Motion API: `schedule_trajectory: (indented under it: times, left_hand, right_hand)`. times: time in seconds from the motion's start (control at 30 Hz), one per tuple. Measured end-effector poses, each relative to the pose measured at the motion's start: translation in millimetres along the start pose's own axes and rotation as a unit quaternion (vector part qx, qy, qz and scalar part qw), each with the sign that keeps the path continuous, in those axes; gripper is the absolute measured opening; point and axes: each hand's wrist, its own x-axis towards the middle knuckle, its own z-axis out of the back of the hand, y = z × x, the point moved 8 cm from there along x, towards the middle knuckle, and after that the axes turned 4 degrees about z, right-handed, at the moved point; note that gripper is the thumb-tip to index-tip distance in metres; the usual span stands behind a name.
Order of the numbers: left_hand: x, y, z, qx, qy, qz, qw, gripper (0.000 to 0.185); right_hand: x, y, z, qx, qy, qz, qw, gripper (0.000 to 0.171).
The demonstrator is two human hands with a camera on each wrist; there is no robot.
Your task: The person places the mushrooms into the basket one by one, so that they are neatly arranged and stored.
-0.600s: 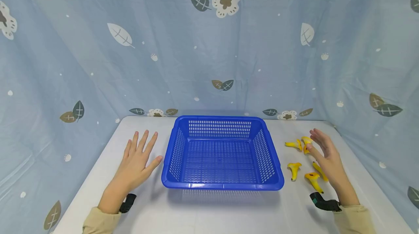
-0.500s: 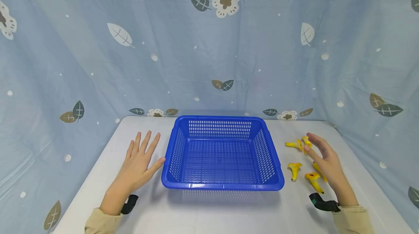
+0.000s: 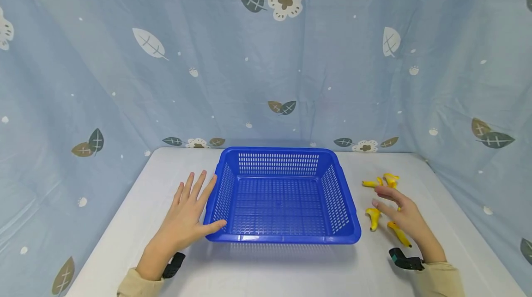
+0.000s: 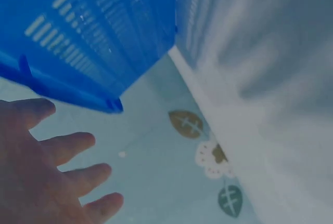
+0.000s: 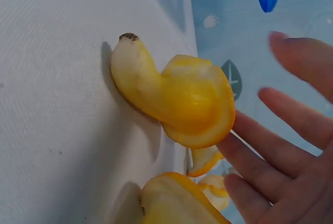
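My left hand is spread beside the left rim of a blue plastic basket. In the head view its thumb overlaps the rim; whether they touch, I cannot tell. The left wrist view has the fingers straight and holding nothing, near the blue rim. Over several yellow chanterelle mushrooms on the right hovers my right hand, fingers loosely bent and holding nothing. Nearest to it is one chanterelle, large in the right wrist view with its pale stem end dark-tipped. Another chanterelle lies below the hand, which partly hides the group.
The basket has slotted walls and stands mid-table with nothing inside. Two more chanterelles lie farther back, one on its side and one by it. A patterned blue curtain hangs behind the white table.
My left hand has moved right, up to the basket's left rim. My right hand has come left and toward me, over the nearer chanterelles. The camera view has shifted slightly.
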Motion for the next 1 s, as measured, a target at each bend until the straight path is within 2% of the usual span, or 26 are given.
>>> schedule_trajectory:
  times: [0.23,0.47,0.8,1.0]
  left_hand:
    - [-0.9,-15.0,-7.8,-0.015,0.027,-0.003,0.9995,0.122]
    - [-1.0,-26.5,-12.1,-0.014,0.018,-0.025,0.9994,0.133]
    - [0.1,-26.3,-17.5,-0.044,0.061,-0.004,0.9972,0.141]
    - [0.3,-27.2,-18.0,-0.043,0.069,-0.010,0.9967,0.143]
  right_hand:
    - [-1,-6,-10,-0.005,0.047,-0.006,0.999,0.049]
    - [-2,-8,-14,-0.005,0.056,-0.008,0.998,0.045]
    - [-3,-13,-19,-0.024,0.062,-0.031,0.997,0.031]
    - [-3,-16,-20,-0.045,0.061,-0.036,0.997,0.025]
